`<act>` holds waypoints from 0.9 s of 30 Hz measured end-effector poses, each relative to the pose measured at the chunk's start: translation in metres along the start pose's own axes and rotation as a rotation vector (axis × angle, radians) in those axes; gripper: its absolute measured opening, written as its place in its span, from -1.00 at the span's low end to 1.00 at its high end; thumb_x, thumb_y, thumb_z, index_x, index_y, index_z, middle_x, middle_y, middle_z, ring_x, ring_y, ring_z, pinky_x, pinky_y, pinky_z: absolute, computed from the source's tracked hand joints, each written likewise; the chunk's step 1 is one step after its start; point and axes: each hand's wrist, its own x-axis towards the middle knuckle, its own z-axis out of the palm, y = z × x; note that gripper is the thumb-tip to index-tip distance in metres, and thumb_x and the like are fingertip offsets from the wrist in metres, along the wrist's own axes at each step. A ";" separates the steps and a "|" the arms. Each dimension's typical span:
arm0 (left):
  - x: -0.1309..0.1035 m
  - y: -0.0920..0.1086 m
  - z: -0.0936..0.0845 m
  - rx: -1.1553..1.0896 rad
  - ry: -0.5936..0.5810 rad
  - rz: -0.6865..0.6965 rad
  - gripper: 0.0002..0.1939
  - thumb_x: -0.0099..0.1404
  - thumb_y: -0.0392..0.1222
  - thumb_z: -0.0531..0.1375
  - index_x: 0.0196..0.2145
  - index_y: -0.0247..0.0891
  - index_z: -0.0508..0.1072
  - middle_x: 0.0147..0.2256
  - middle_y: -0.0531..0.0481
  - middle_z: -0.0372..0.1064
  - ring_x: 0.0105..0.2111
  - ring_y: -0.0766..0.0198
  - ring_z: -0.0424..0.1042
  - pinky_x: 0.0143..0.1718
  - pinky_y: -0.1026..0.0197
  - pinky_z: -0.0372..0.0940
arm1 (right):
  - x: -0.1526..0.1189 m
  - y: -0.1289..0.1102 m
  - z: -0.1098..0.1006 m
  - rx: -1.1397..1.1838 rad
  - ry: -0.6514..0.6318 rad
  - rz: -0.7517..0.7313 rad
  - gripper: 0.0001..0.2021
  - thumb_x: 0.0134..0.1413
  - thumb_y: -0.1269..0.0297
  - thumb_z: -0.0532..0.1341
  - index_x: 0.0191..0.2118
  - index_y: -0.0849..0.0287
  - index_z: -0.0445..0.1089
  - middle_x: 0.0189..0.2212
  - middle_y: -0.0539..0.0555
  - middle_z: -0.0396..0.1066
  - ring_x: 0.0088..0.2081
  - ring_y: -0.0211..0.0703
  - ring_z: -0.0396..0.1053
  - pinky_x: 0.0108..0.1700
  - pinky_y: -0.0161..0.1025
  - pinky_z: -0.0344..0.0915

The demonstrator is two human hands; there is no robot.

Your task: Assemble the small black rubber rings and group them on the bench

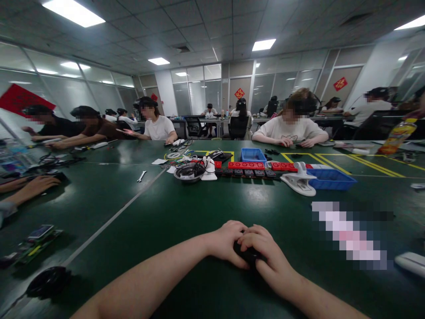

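Head view, black object (246,253), diagonal, in hands (228,241)

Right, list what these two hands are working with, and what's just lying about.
In use:
- black object, partly hidden between the left hand and right hand

Apparently just lying about:
- wrench
- white clamp by the larger blue tray
- smaller blue tray
- red socket strip
- green circuit board
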 end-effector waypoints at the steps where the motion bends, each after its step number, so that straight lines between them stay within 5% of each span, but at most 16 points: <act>1: 0.000 0.001 0.000 0.010 -0.003 -0.005 -0.56 -0.14 -0.04 0.32 -0.26 -0.18 0.40 -0.12 0.00 0.22 -0.06 0.09 0.17 0.03 0.09 0.03 | 0.000 -0.001 0.000 -0.008 -0.029 -0.008 -0.76 -0.26 0.46 -0.03 -0.39 0.11 0.26 -0.34 0.01 0.37 -0.11 -0.07 0.24 0.09 0.07 -0.06; 7: -0.003 0.012 0.002 0.075 0.014 0.024 -0.49 -0.09 -0.02 0.29 -0.13 -0.10 0.35 -0.03 0.02 0.20 -0.04 0.09 0.17 0.04 0.07 0.03 | -0.006 -0.005 0.001 -0.160 -0.042 -0.066 -0.85 -0.15 0.44 0.02 -0.42 0.10 0.28 -0.19 0.02 0.35 0.03 -0.03 0.13 0.15 0.13 -0.25; 13: -0.009 0.018 0.010 0.109 0.134 -0.039 -0.11 -0.18 0.21 0.27 0.06 -0.21 0.13 0.05 -0.13 0.09 0.06 0.01 0.06 0.12 -0.03 -0.10 | -0.015 0.005 0.004 -0.344 0.268 0.089 -0.59 0.06 0.00 -0.01 -0.08 0.20 0.16 -0.16 0.21 0.26 -0.10 0.05 0.21 -0.05 0.05 0.10; 20: -0.015 0.032 0.022 0.173 0.298 -0.275 -0.27 -0.23 0.24 0.27 -0.16 -0.23 0.24 -0.16 -0.08 0.18 -0.08 0.06 0.17 0.10 -0.13 -0.12 | -0.011 0.006 0.008 -0.405 0.176 0.211 -0.58 -0.09 -0.08 0.12 -0.26 0.20 0.19 -0.35 0.12 0.27 -0.30 -0.04 0.24 -0.24 -0.07 0.17; 27: -0.011 0.035 0.021 0.207 0.288 -0.265 -0.56 -0.14 0.05 0.27 -0.33 -0.23 0.30 -0.25 -0.03 0.21 -0.19 0.13 0.21 0.03 -0.03 0.01 | -0.006 -0.002 0.006 -0.382 0.095 0.242 -0.74 -0.12 0.13 0.21 -0.36 0.19 0.22 -0.40 0.06 0.25 -0.32 -0.09 0.20 -0.26 -0.10 0.16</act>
